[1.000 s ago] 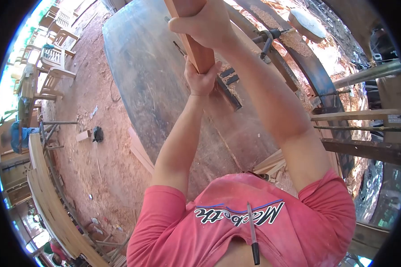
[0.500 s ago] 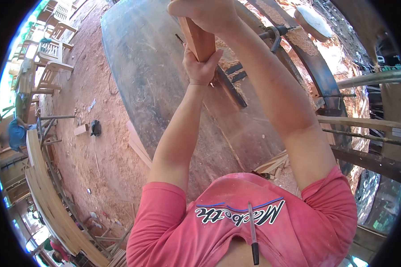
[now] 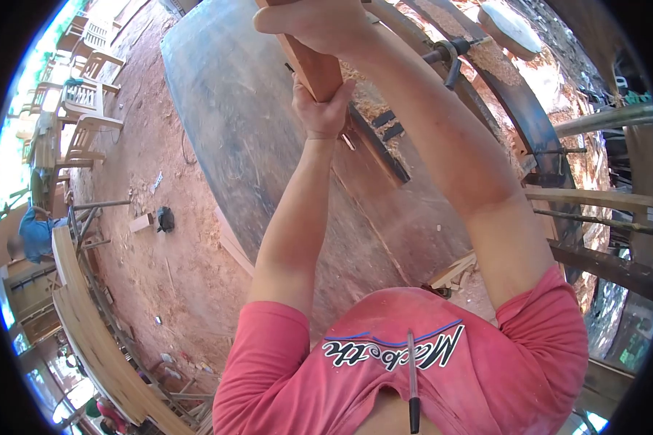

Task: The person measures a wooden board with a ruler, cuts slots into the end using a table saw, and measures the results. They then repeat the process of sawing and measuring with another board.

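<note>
A squared reddish-brown wood block (image 3: pixel 313 69) is held out over a large, dusty table (image 3: pixel 232 94). My left hand (image 3: pixel 322 112) closes around its near end, with the thumb along the right side. Farther up, my right hand (image 3: pixel 319 25) wraps over the block near the top edge of the view. The block's far end is out of view. Just right of my left hand, a dark bar (image 3: pixel 384 156) lies along the tabletop, with wood shavings (image 3: pixel 363 94) and short black pieces (image 3: pixel 390 125) beside it.
A dark clamp-like metal fitting (image 3: pixel 450 54) and a curved beam (image 3: pixel 515 109) stand at the right. Long boards (image 3: pixel 94 326) lie at the left, near a person in blue (image 3: pixel 38 232). Wooden chairs (image 3: pixel 87 98) line the far left. A pen (image 3: pixel 413 384) hangs from my shirt collar.
Both hands and the wood block have shifted slightly left and up in the view. The surroundings have shifted a little as my head moved. My grip looks the same.
</note>
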The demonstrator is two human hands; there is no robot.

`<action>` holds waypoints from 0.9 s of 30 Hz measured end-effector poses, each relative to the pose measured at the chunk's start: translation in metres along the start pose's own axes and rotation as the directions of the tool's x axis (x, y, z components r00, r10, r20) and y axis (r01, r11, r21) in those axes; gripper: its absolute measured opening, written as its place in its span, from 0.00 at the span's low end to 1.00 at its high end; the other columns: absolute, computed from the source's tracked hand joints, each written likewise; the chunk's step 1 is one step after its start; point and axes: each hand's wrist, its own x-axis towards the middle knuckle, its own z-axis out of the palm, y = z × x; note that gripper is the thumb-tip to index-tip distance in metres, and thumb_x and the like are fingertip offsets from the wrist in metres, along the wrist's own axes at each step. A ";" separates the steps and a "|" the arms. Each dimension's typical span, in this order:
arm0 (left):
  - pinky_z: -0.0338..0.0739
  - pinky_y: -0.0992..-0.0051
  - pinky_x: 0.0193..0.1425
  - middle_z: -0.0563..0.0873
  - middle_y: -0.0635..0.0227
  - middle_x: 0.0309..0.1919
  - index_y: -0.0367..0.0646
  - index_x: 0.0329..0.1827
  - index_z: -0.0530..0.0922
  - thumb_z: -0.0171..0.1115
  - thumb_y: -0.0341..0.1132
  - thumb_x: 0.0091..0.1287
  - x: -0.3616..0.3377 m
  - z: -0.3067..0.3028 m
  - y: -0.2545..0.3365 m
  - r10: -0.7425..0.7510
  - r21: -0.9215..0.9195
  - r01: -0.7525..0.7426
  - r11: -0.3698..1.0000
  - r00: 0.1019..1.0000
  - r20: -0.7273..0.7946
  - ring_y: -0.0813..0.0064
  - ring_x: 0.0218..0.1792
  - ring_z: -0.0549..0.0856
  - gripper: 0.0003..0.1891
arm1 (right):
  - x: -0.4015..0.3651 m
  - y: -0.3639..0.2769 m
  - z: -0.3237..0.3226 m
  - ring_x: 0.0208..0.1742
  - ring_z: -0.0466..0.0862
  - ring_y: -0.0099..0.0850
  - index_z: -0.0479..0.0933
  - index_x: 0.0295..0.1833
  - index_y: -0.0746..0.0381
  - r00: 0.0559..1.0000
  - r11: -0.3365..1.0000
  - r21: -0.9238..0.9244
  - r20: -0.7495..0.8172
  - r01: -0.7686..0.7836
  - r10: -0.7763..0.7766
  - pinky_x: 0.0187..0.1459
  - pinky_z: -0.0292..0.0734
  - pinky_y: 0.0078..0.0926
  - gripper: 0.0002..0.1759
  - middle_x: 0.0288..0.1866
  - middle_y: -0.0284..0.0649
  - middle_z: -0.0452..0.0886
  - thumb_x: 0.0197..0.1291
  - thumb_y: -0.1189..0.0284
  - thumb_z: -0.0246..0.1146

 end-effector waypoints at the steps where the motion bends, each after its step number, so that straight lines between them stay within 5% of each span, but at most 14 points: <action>1: 0.80 0.72 0.48 0.88 0.63 0.39 0.33 0.48 0.78 0.81 0.32 0.51 0.001 0.000 -0.002 -0.002 0.000 0.002 1.000 1.000 0.006 0.74 0.41 0.86 0.25 | 0.000 0.001 0.000 0.49 0.82 0.32 0.74 0.58 0.68 1.000 1.000 -0.017 -0.006 -0.012 0.012 0.55 0.76 0.30 0.34 0.45 0.41 0.83 0.38 0.73 0.71; 20: 0.80 0.70 0.48 0.86 0.61 0.41 0.35 0.53 0.76 0.81 0.36 0.50 0.023 -0.003 -0.014 0.033 0.103 -0.029 0.994 0.999 -0.035 0.70 0.41 0.86 0.30 | 0.021 0.021 0.007 0.52 0.84 0.36 0.73 0.63 0.68 0.999 1.000 -0.025 0.031 0.018 -0.018 0.58 0.76 0.33 0.40 0.48 0.45 0.84 0.37 0.71 0.71; 25: 0.80 0.68 0.47 0.85 0.59 0.44 0.34 0.54 0.76 0.82 0.37 0.48 0.027 -0.004 -0.022 0.008 0.059 -0.006 0.998 1.000 -0.030 0.65 0.42 0.86 0.32 | 0.024 0.027 0.010 0.53 0.84 0.40 0.73 0.63 0.68 0.999 0.977 -0.211 -0.040 0.026 -0.035 0.58 0.76 0.34 0.41 0.48 0.49 0.84 0.36 0.71 0.71; 27: 0.80 0.73 0.49 0.87 0.64 0.42 0.35 0.55 0.76 0.81 0.33 0.51 0.029 -0.004 -0.028 0.062 0.058 -0.061 0.996 0.998 -0.019 0.75 0.42 0.85 0.29 | 0.025 0.029 0.011 0.53 0.84 0.40 0.72 0.64 0.68 0.998 0.979 -0.205 -0.045 0.023 -0.033 0.58 0.77 0.35 0.41 0.48 0.49 0.84 0.36 0.70 0.72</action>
